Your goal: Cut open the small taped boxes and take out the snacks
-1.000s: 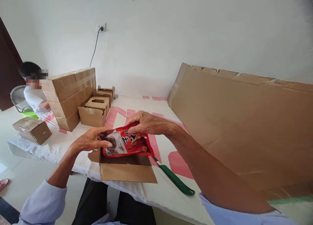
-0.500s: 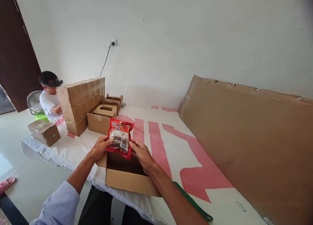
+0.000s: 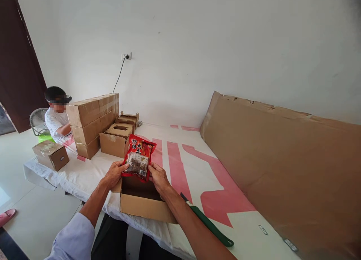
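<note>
Your white sheeted table bears an open carton at six o'clock, stacked boxes at ten, cardboard sheet at three.

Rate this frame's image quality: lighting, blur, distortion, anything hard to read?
Head view: even daylight with soft shadows and no harsh glare on the white wall. The red packet between the left hand and right hand is sharp, its print legible. Wide-angle stretch bends the cardboard sheet and the edges of the frame; the top right corner vignettes dark. The open box interior is shadowed.
</note>
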### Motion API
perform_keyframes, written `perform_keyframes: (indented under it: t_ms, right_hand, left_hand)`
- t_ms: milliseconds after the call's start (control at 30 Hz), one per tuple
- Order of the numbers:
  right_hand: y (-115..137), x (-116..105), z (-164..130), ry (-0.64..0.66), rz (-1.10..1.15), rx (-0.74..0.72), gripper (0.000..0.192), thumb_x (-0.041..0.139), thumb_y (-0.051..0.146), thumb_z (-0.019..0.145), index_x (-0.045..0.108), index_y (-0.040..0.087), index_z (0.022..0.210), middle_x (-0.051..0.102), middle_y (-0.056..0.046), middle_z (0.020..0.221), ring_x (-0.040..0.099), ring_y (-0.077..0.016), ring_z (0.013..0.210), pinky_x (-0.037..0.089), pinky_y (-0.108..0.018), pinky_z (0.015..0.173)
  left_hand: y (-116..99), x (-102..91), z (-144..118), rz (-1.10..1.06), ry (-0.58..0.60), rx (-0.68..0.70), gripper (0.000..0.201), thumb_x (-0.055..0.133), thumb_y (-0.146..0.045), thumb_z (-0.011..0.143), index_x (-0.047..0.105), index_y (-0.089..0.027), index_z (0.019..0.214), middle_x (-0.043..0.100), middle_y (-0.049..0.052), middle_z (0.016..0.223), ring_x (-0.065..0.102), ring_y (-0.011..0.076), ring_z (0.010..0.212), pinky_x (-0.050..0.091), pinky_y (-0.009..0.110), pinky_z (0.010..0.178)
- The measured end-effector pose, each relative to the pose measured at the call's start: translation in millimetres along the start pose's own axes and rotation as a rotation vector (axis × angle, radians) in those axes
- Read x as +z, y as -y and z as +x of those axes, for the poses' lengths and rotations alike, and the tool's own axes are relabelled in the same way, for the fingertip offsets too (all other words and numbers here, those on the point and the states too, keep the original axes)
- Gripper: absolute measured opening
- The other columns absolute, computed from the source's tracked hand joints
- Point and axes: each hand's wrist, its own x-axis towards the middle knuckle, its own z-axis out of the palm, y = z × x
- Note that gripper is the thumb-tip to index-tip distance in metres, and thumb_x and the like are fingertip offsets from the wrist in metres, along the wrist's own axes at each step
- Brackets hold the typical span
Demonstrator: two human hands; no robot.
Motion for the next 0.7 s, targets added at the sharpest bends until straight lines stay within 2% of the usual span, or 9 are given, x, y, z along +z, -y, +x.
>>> perform_keyframes:
  t_ms: [133,367,700]
  right_hand:
    - [0,1,0,-0.013,0.029,-0.008,0.040,0.082,0.052,0.058,0.069,0.024,0.082,0.080,-0.003,0.079,0.073,-0.0237,0.068,0.058,-0.034,0.059]
    - [-2,3,0,-0.006,0.031,-0.015,0.038,0.081,0.052,0.062,0.071,0.024,0.086,0.080,-0.003,0.080,0.073,-0.0235,0.065,0.056,-0.033,0.055]
    - [-5,1,2,-0.042,-0.017,-0.120,0.041,0.080,0.057,0.061,0.072,0.023,0.080,0.077,-0.002,0.074,0.069,-0.0234,0.069,0.056,-0.034,0.064]
  left_hand:
    - [3,-2.9,2,-0.016,-0.035,0.004,0.047,0.100,-0.042,0.062,0.081,-0.007,0.087,0.080,0.012,0.077,0.078,0.0266,0.083,0.058,0.031,0.078]
    - [4,-9.0,8,-0.035,-0.101,-0.019,0.027,0.089,-0.032,0.077,0.079,-0.008,0.081,0.079,0.012,0.076,0.075,0.0222,0.073,0.057,0.029,0.072]
    - [0,-16.4,14,-0.023,-0.086,-0.105,0.018,0.088,-0.015,0.071,0.075,-0.008,0.080,0.075,0.008,0.072,0.068,0.0150,0.061,0.057,0.025,0.065]
